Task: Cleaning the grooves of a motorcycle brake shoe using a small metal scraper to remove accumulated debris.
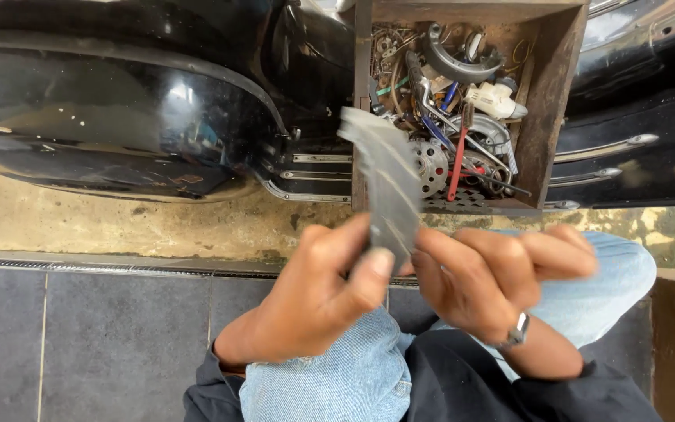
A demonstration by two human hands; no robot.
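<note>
My left hand [314, 289] and my right hand [486, 273] meet in front of me above my knees. Both pinch the lower end of a fan of thin grey metal blades [384, 176], a feeler-gauge-like set that spreads upward and looks blurred. My left thumb and fingers grip its base from the left. The right fingers hold it from the right. A ring shows on a right finger.
A wooden box [544, 117] holds several tools and metal parts, among them a curved brake shoe [458, 66], a round perforated hub part [431, 166] and a white plug [494, 100]. A black scooter body [119, 117] stands behind it. Grey floor tiles [103, 344] lie at left.
</note>
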